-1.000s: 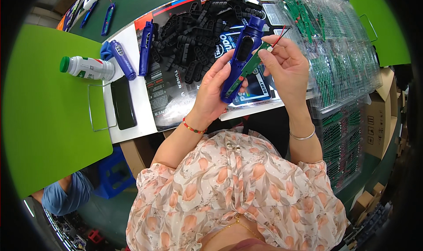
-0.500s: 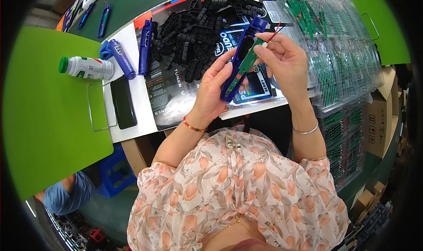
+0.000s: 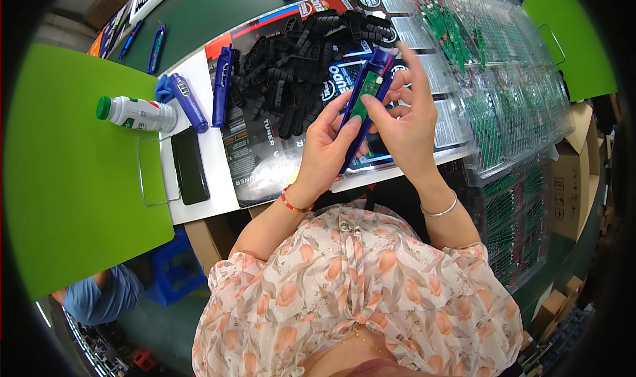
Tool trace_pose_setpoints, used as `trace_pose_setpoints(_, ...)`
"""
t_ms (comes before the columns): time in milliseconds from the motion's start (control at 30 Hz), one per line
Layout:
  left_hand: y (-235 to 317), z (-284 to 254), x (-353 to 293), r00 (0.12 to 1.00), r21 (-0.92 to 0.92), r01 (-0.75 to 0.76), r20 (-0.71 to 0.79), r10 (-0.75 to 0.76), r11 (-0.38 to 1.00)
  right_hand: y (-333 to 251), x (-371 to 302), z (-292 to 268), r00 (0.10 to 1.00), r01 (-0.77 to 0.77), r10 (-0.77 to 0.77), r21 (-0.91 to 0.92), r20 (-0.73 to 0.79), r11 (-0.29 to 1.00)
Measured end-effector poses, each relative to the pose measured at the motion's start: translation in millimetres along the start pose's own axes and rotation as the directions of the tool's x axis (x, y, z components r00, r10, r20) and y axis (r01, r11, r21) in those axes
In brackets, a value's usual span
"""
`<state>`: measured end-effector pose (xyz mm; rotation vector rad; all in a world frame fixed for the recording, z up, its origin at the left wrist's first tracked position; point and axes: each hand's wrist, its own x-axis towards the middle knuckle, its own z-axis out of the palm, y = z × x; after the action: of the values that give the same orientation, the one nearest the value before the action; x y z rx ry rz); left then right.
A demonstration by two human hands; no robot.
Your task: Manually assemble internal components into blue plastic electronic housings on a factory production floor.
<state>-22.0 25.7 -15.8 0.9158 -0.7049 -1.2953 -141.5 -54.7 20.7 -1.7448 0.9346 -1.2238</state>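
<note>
A long blue plastic housing [image 3: 380, 60] is held slanted over the table, its open side up. My left hand [image 3: 326, 142] grips its lower part, thumb on top and fingers underneath. Inside the housing lies a narrow green circuit board [image 3: 358, 108], with a small white connector [image 3: 379, 80] near its upper end. My right hand [image 3: 405, 122] presses its thumb on the board; its index finger stretches up beside the housing's upper end and the other fingers curl at its right side. The board's lower part is covered by my left thumb.
A heap of black plastic pieces [image 3: 291, 72] lies beyond my hands on printed sheets. At left are blue housings [image 3: 222, 85], a phone [image 3: 189, 167] and a white bottle [image 3: 142, 114]. Clear trays [image 3: 490, 112] of circuit boards are stacked at right. A person's blue sleeve [image 3: 106, 294] shows lower left.
The circuit board, earlier tilted up out of the housing by my right hand, now lies down in it. My right hand shifted down and left, thumb on the board. The red and black wires no longer stick up.
</note>
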Motion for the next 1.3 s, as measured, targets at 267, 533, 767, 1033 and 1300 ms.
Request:
trace_pose_setpoints(267, 35, -9, 20, 0.998, 0.280, 0.009, -0.060, 0.008, 0.960, 1, 14, 7, 0.977, -0.210, 0.210, 0.225, 0.028, 0.951)
trace_pose_setpoints(533, 150, -172, 200, 0.867, 0.537, -0.099, -0.367, 0.338, 0.838, 50, 23, -12, 0.996, -0.053, 0.072, -0.306, 0.052, 0.950)
trace_pose_setpoints(767, 140, -304, 325, 0.563, 0.781, 0.273, -0.603, 0.565, 0.562, 58, 62, 13, 0.991, 0.116, -0.067, -0.511, 0.113, 0.852)
trace_pose_setpoints(1033, 123, -258, 314, 0.570, 0.748, 0.664, -0.479, 0.667, -0.030, 70, 111, 42, 0.995, 0.079, -0.025, -0.627, 0.094, 0.775)
trace_pose_setpoints(1300, 99, -182, 322, 0.913, 0.898, 0.290, -0.156, 0.377, -0.331, 66, 95, 30, 0.981, 0.127, 0.005, -0.653, 0.196, 0.746)
